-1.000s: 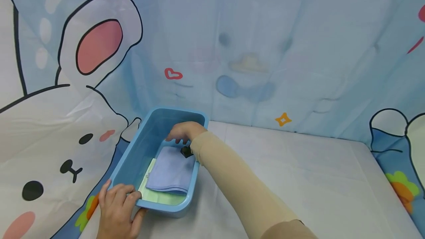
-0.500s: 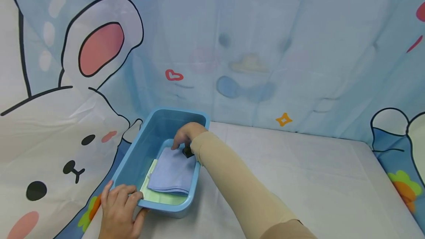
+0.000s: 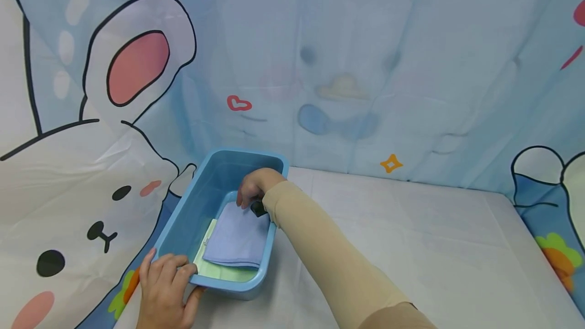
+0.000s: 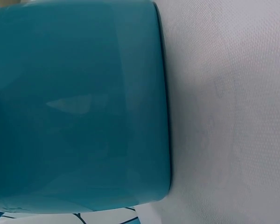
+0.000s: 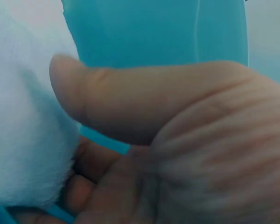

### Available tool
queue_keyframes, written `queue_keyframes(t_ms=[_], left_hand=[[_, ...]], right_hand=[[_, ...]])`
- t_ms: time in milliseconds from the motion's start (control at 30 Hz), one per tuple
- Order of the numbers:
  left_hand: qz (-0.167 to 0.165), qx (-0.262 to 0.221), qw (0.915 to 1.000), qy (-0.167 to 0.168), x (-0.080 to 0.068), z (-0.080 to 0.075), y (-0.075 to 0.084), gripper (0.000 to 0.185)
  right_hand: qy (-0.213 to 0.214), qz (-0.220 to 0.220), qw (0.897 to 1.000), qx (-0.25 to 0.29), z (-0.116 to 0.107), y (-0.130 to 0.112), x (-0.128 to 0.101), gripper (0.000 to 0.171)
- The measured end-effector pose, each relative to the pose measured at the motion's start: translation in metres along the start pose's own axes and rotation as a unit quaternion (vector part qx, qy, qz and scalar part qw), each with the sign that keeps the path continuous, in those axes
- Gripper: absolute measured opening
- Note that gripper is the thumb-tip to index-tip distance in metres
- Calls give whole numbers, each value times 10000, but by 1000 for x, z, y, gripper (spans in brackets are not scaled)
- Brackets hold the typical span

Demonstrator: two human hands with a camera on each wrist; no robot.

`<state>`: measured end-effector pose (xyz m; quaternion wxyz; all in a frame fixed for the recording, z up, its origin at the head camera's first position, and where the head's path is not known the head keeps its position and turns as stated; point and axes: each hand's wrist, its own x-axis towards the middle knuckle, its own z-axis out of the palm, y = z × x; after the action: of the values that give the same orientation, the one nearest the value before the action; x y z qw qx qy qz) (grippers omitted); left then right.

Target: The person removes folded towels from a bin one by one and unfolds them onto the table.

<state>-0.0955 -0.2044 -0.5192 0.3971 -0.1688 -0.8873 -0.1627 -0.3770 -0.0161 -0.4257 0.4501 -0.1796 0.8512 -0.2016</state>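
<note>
A light blue plastic bin [image 3: 269,259] stands on the white surface, its outer wall [image 4: 79,102] filling much of the left wrist view. Inside, a folded periwinkle-blue cloth [image 3: 237,237] lies over a pale green one [image 3: 220,271]. My left hand [image 3: 164,288] grips the near-left corner of the bin's rim, thumb on the outside. Reaching down into the bin, my right hand [image 3: 255,186] pinches the far edge of the blue cloth. In the right wrist view the thumb [image 5: 116,98] lies against the cloth [image 5: 23,135], with other fingers at its underside, partly hidden.
A white-covered surface [image 3: 411,248] extends to the right of the bin. Behind it hangs a light blue printed backdrop [image 3: 365,39], close to the bin's far end. A rabbit print [image 3: 77,187] covers the left side. A small black object [image 3: 258,208] sits at my right wrist.
My right hand has lowered its fingers onto the far edge of the blue cloth and closed on it. The left hand stays on the bin's rim.
</note>
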Motion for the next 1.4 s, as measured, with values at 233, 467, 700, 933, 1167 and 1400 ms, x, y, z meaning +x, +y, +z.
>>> queue_keyframes(t_ms=[233,467,700,933,1167,1400], left_hand=[[59,8,9999,96,0,2,0,62],[-20,58,10000,0,1,-1,2,64],[-112,89,9999,4,3,-2,3,66],[-235,100,9996,-108,2,-3,6,70],[-317,83,9994,-135,2,-3,8,70],[-368,59,9992,-117,4,-4,9,69]], right_hand=[[623,-172,9971,-399,0,-1,4,46],[1179,-643,9909,-120,2,-3,5,22],[1623,-1222,9780,468,3,-5,-1,10],[1775,-1541,9701,603,2,-7,-5,12],[1824,-1924,9602,880,-1,-11,-13,12],[1854,-2196,9504,1189,-2,-14,-20,11]])
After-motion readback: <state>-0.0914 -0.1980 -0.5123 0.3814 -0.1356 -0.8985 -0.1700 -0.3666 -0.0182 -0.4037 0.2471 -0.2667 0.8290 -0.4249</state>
